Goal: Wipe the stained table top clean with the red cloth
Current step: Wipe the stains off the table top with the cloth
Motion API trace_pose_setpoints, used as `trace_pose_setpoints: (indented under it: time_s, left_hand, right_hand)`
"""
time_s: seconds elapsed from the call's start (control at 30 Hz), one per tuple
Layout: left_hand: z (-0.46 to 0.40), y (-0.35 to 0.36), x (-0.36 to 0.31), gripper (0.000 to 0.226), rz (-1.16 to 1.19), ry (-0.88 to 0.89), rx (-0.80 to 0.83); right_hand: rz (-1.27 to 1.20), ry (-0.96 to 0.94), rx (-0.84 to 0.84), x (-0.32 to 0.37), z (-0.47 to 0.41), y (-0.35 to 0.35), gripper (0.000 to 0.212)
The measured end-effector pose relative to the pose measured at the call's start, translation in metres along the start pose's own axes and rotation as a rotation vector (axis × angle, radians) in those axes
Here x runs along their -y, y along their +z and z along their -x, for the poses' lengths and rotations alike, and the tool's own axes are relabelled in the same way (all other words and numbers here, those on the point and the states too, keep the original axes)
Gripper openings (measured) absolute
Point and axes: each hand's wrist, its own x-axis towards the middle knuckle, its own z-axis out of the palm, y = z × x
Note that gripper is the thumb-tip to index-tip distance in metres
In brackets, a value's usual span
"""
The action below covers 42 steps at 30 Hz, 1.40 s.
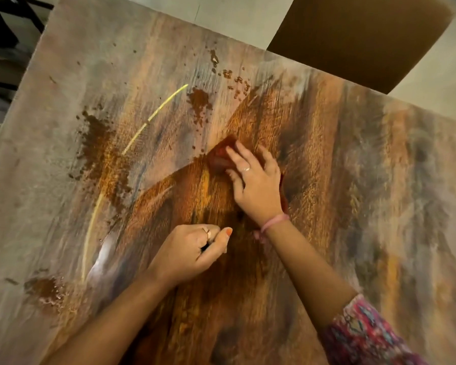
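Observation:
The table top (63, 196) is streaked brown and grey, with dark brown powdery stains (96, 138) at the left, another patch (199, 100) near the far middle, and a wet smear (44, 287) at the near left. My right hand (253, 180) presses the red cloth (220, 156) flat against the table's middle, fingers spread over it; most of the cloth is hidden under the hand. My left hand (195, 252) rests on the table nearer to me, fingers curled into a loose fist with the thumb up, holding nothing visible.
A brown cardboard sheet (353, 38) lies beyond the table's far edge at the upper right. Small brown crumbs (234, 80) dot the far middle. A thin yellow curved line (153, 117) runs across the left half. Dark furniture legs (3, 27) stand at the upper left.

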Motion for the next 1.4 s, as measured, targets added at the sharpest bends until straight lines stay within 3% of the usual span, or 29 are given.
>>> trace_pose_setpoints:
  time_s: [0.2,0.37,0.5,0.73,0.87,1.07,1.17,1.27,1.4]
  left_hand:
    - [-0.004,0.000,0.005,0.048,-0.001,0.004,-0.027]
    - [-0.005,-0.002,0.013,0.048,0.003,0.017,-0.068]
    - [-0.009,-0.002,0.018,0.050,0.002,0.030,-0.081]
    - [-0.027,0.005,0.026,0.051,-0.070,0.001,0.003]
    - [-0.039,0.008,0.031,0.054,-0.121,-0.036,0.009]
    - [-0.038,0.013,0.036,0.047,-0.227,0.015,-0.091]
    - [-0.040,0.015,0.038,0.047,-0.229,0.028,-0.119]
    - [-0.041,0.017,0.039,0.048,-0.213,0.027,-0.114]
    - [-0.042,0.015,0.038,0.047,-0.217,0.033,-0.112]
  right_hand:
    - [-0.110,0.330,-0.091,-0.078,-0.161,-0.026,0.045]
    - [-0.179,0.539,-0.134,-0.113,-0.220,-0.040,0.046]
    - [-0.114,0.458,-0.190,-0.095,-0.196,-0.036,0.047]
    - [-0.059,0.285,-0.160,-0.047,-0.039,-0.005,0.045]
    - [-0.088,0.320,-0.172,-0.068,-0.086,-0.015,0.044]
    - [-0.128,0.550,-0.175,-0.129,-0.219,-0.046,0.044]
    - [-0.101,0.607,-0.156,-0.132,-0.233,-0.050,0.043]
    - [-0.168,0.413,-0.220,-0.090,-0.197,-0.031,0.044]
    - [-0.179,-0.223,0.043,-0.031,-0.103,-0.006,0.046]
